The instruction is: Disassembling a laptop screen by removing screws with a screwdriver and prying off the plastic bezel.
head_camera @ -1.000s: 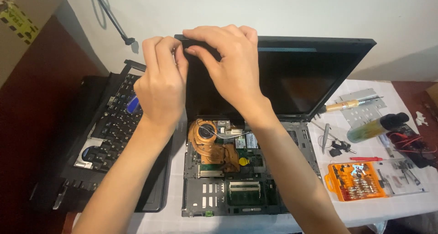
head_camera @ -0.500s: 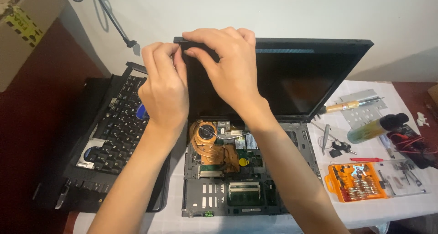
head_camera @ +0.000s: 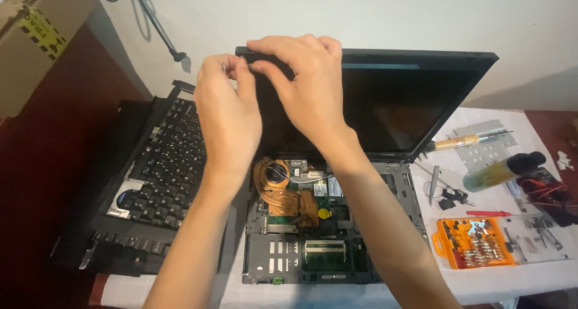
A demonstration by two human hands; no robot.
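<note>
Head view: both hands (head_camera: 271,98) pinch the laptop screen bezel (head_camera: 421,56); the orange case (head_camera: 475,243) holds screwdriver bits.

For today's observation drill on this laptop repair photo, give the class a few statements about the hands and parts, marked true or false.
1. Both hands are at the screen's top left corner. True: the left hand and right hand grip the screen bezel there.
2. The keyboard is fitted in the laptop base. False: it lies removed, left of the base.
3. A copper heatsink shows in the open base. True.
4. The orange bit case lies left of the laptop. False: it lies on the right.
5. The screen is lit. False: it is dark.
</note>
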